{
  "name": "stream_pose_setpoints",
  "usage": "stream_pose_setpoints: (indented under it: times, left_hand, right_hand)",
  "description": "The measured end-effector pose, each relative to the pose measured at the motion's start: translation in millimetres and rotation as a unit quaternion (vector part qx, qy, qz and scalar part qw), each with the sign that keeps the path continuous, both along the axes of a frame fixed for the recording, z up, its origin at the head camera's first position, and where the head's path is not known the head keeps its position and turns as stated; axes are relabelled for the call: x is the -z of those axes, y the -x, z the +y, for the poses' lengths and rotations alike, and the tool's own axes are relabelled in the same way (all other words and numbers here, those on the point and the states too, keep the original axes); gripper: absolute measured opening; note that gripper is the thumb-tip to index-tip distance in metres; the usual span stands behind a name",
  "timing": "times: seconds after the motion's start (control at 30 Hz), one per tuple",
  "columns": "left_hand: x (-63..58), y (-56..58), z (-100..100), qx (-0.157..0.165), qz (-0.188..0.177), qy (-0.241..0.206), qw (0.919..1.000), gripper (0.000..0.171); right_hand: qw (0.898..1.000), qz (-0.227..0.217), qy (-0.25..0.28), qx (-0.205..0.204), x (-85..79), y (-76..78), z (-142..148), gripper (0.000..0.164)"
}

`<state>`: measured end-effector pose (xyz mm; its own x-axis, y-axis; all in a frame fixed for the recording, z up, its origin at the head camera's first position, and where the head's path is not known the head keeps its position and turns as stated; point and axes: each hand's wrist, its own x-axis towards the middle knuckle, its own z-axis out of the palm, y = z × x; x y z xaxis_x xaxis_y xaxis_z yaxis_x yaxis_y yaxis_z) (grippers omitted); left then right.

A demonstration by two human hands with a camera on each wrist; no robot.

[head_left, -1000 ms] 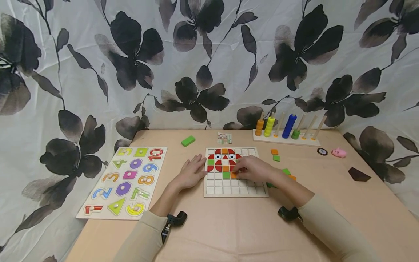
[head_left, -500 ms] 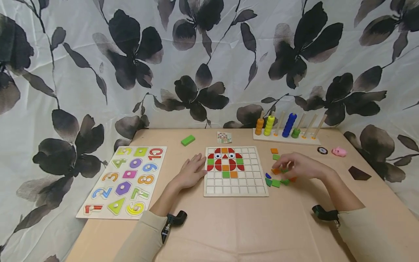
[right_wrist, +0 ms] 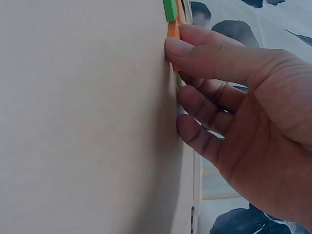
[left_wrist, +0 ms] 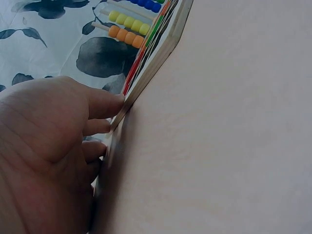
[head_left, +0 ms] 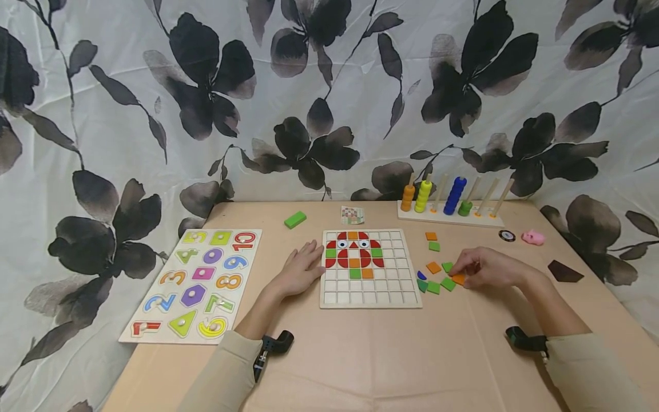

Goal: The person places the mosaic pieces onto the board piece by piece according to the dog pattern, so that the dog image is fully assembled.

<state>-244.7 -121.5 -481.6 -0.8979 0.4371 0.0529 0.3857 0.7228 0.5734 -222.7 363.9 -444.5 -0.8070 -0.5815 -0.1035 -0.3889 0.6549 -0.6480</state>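
Observation:
A white grid board (head_left: 392,288) lies on the table with red, green, orange and eye-marked tiles forming a pattern in its upper left. My left hand (head_left: 297,270) rests at the board's left edge, its fingers extended; in the left wrist view the thumb touches the rim. To the right of the board, my right hand (head_left: 491,268) pinches an orange square tile (head_left: 458,279) between thumb and index finger, at the table top. Loose green tiles (head_left: 433,287), an orange tile (head_left: 433,267) and a small blue piece (head_left: 421,276) lie left of that hand.
A number puzzle board (head_left: 242,292) lies at left. Behind are a green block (head_left: 295,220), a patterned card (head_left: 352,215) and a peg counter (head_left: 437,215) with beads. A black-and-white disc (head_left: 507,236), a pink pig (head_left: 532,238) and a dark brown piece (head_left: 564,272) lie at right.
My right hand has left the board, where an orange tile now lies below the pattern, and moved right to the loose tiles, pinching another orange tile. My left hand has stayed put.

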Motion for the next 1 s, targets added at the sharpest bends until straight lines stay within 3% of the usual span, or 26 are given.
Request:
stream_pose_setpoints:
  times: [0.17,0.37,0.53,0.67,0.83,1.0]
  left_hand:
    - [-0.6,0.9,-0.3,0.001,0.000,0.004,1.0000,0.059]
    - [-1.7,3.0,-0.7,0.002,0.006,0.010,0.9999,0.059]
    - [-2.0,4.2,-1.2,0.001,0.008,0.008,0.9999,0.059]
    - [-1.1,4.0,-1.6,0.002,0.011,0.011,0.9999,0.059]
    - [1.1,2.9,-1.9,0.003,0.013,0.011,0.9998,0.059]
    - [3.6,2.7,-1.0,0.003,0.015,0.008,0.9998,0.060]
  right_hand:
    - [1.000,0.013,-0.009,0.019,0.7,1.9,0.3,0.024]
    - [0.995,0.086,-0.020,0.041,-3.5,0.4,-2.9,0.024]
    - [0.990,0.133,-0.008,0.052,-17.2,6.2,-22.3,0.025]
    - [0.987,0.155,0.015,0.040,-25.1,14.0,-53.4,0.024]
    - [0.988,0.147,0.037,0.000,-26.9,23.5,-101.4,0.021]
    - [0.987,0.150,0.003,-0.062,-23.9,29.1,-141.7,0.021]
